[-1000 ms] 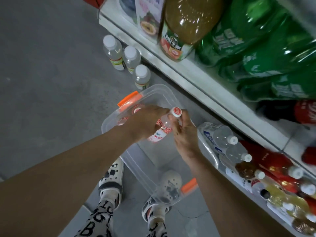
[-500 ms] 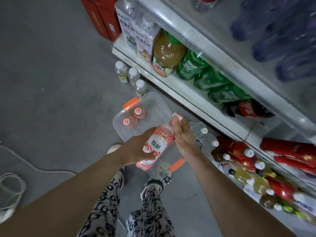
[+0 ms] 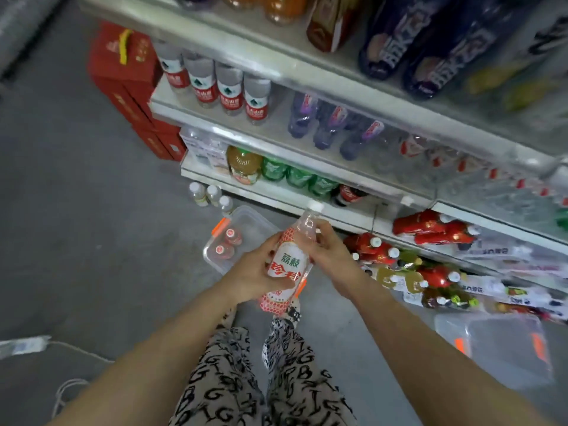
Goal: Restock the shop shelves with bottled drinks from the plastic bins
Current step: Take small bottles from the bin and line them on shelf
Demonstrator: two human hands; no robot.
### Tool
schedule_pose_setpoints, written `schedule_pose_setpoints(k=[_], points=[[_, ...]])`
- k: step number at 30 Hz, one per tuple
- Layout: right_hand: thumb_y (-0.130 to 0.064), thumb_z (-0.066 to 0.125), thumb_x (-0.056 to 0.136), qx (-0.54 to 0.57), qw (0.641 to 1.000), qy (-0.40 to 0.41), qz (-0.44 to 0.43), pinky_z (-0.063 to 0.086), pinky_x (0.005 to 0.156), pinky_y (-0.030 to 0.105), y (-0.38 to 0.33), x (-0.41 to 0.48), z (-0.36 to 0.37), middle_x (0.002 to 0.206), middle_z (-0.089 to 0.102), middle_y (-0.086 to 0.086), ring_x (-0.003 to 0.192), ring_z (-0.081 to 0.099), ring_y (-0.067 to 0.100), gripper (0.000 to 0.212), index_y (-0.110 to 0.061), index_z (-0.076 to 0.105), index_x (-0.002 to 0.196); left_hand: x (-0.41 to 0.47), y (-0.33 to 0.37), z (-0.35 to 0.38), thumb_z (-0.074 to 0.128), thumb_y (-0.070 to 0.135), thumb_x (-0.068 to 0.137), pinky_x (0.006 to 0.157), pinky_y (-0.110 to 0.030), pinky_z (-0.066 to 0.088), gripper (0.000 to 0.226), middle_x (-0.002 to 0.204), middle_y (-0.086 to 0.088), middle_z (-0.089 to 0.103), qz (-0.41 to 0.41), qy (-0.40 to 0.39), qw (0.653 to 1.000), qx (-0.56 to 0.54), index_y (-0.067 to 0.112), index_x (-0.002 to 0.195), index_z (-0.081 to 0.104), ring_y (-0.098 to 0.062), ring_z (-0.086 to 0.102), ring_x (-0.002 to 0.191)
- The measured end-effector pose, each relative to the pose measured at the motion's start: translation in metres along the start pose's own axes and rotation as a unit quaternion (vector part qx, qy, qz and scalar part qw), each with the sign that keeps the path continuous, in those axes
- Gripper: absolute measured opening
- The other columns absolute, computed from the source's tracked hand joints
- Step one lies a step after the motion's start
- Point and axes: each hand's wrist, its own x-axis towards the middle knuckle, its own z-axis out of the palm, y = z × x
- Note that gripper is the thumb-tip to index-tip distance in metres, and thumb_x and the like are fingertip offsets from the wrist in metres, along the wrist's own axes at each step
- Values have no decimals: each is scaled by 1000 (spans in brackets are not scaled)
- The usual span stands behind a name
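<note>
Above the clear plastic bin [image 3: 246,222] on the floor, a lychee-labelled bottle [image 3: 287,262] is clasped by the left hand [image 3: 256,276] at its body and the right hand [image 3: 330,255] at its neck. Carrying is under way; a shelf [image 3: 307,210] gap must be chosen next.

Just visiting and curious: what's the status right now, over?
Left hand and right hand both grip clear red-and-white-labelled drink bottle. Two left in clear plastic bin. Nothing blocking.
</note>
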Motion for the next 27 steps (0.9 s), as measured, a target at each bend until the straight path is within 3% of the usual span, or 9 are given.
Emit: schedule_pose_setpoints(k=[3,6,8,11,15,19,22,25,27], points=[[-23,77,87,31,999,12,3,60,79,30,-23,-39,-4,114,73,1,100,73,16,46,-22,53,127,-20,38,0,86,25,73,87,-26,57,93,111,15,68,38,-10,999,15,48,144,30,5,65,97],[-34,86,78,59,995,84,-9,61,85,38,-43,-73,-5,111,74,1,96,74,17,58,-20,54,125,-34,79,-4,84,24,76,79,-13,53,90,109,17,66,64,-35,996,45,46,144,28,10,63,92],[-33,85,78,74,988,135,-25,61,83,37,-58,-96,-10,105,75,2,92,75,17,48,-18,57,115,-41,105,-3,83,25,77,84,-18,53,94,112,18,65,89,-54,992,74,40,150,27,6,63,97],[-26,82,82,108,973,199,-53,61,81,35,-75,-133,-19,104,75,5,91,75,18,36,-16,60,108,-53,141,3,83,24,77,78,-10,50,90,109,23,63,138,-91,979,116,45,145,27,8,60,96],[-26,82,82,159,945,277,-77,57,62,23,-77,-182,-34,107,73,5,84,75,13,42,-13,57,114,-64,179,23,84,21,74,89,-29,56,93,118,13,67,190,-170,955,151,46,146,30,-3,68,99],[-27,83,81,196,913,347,-91,57,66,24,-69,-229,-52,104,73,1,87,74,13,41,-15,58,111,-76,205,60,85,29,64,91,-42,57,93,118,11,69,234,-222,930,175,51,140,37,-9,68,105],[-39,87,74,213,892,389,-88,58,72,28,-53,-261,-70,114,71,3,97,73,17,68,-12,53,127,-83,219,97,86,29,63,91,-44,57,92,116,14,69,249,-252,917,181,55,138,38,-9,67,105],[-40,86,76,223,868,436,-85,54,64,23,-34,-294,-93,112,71,3,94,73,15,66,-12,53,125,-89,231,140,86,33,62,90,-40,57,91,111,19,70,264,-276,903,200,65,132,37,-4,67,102],[-41,86,75,228,853,461,-84,53,63,22,-18,-315,-112,112,72,3,93,73,15,68,-10,54,127,-93,239,173,87,37,61,91,-39,57,95,113,18,69,265,-292,895,209,60,138,35,-4,67,102]])
